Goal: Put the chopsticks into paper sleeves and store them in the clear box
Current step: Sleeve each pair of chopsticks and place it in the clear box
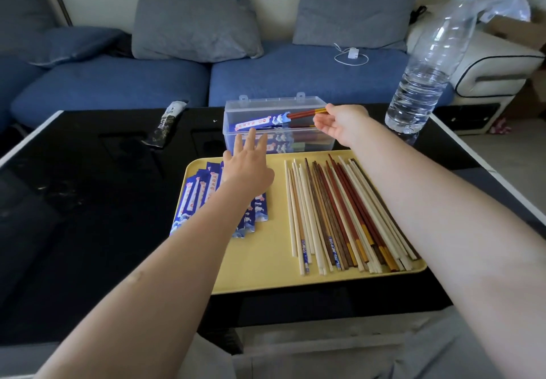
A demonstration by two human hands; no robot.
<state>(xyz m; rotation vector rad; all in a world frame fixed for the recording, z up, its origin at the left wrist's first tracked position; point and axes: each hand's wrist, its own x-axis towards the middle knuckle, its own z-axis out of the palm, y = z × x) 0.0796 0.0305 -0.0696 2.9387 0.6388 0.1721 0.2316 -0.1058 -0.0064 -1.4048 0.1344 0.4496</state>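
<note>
We see the sleeved pair [274,120], red-brown sticks with yellow bands poking out of a blue printed paper sleeve, angled over the open rim of the clear box [325,139]; right hand [339,124] pinches its bare end, grip narrow on it. Box sits at the tray's far edge, more sleeved pairs inside. Left hand [246,169] flat, fingers spread, grip wide, over the empty sleeves [195,198] on the yellow tray [266,275]. Loose chopsticks [339,213], pale, brown and red, fill the tray's right side. Glossy black tabletop [88,201] has open room left; tray nears the front edge. Ribbed water bottle [428,68] stands just right of the box.
</note>
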